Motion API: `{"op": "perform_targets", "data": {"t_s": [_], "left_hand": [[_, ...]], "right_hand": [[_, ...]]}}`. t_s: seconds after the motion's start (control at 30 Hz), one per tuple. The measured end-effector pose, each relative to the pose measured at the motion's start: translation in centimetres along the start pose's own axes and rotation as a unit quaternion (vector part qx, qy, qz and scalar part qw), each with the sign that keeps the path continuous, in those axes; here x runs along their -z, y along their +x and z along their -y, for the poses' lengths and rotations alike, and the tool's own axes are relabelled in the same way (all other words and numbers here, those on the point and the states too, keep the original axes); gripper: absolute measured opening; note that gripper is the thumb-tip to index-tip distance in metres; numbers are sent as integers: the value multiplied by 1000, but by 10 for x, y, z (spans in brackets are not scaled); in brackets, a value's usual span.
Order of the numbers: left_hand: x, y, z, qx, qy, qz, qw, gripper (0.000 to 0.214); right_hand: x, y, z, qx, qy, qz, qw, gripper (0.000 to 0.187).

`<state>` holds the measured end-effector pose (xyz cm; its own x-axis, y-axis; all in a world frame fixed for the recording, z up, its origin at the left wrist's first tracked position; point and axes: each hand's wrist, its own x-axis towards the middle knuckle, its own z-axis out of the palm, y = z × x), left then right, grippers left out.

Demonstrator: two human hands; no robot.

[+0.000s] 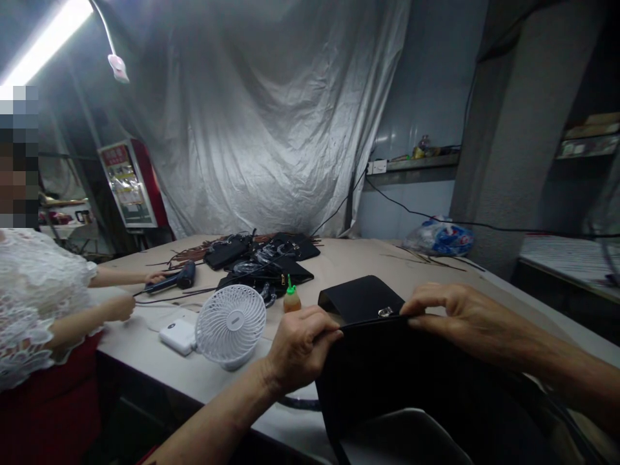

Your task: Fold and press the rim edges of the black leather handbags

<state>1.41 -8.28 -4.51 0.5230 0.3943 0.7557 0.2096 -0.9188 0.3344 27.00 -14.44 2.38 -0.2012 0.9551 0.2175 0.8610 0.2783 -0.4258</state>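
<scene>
A black handbag [387,368] is held up close in front of me, its dark inside facing me. My left hand [301,342] pinches the left end of its upper edge between thumb and fingers. Farther right on the same edge, my right hand [450,313] pinches with thumb and forefinger. Between the hands, a small silver metal clasp [385,312] sits at the edge, with a black flap [361,297] extending beyond it. Something pale [407,433] shows in the lower part of the bag. Just beyond my left hand stands a glue bottle [291,300] with a green nozzle.
A white fan [231,326] stands left of my left hand, beside a white box-shaped device [177,336]. Several black bags [266,258] lie piled farther back. At left, a co-worker's hand [155,278] is at a dark hair dryer [186,276]. A plastic bag [440,236] rests at the back right.
</scene>
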Motion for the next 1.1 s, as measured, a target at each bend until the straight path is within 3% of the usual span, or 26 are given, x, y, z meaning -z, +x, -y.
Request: {"op": "perform_targets", "data": {"t_s": [0.27, 0.6, 0.83, 1.03, 1.1], "left_hand": [[-1, 9, 6, 62, -16, 13, 998, 6], [-8, 28, 2, 7, 46, 80, 996, 9], [-1, 56, -6, 102, 61, 220, 968, 9], [-10, 67, -14, 17, 148, 238, 960, 12], [-11, 67, -15, 15, 165, 241, 956, 13]], "right_hand": [[2, 0, 2, -7, -17, 18, 1000, 18], [2, -1, -5, -8, -11, 14, 1000, 18], [2, -3, -6, -9, -4, -3, 1000, 16], [0, 0, -8, 4, -16, -13, 1000, 15], [-1, 1, -9, 16, -20, -16, 1000, 15]]}}
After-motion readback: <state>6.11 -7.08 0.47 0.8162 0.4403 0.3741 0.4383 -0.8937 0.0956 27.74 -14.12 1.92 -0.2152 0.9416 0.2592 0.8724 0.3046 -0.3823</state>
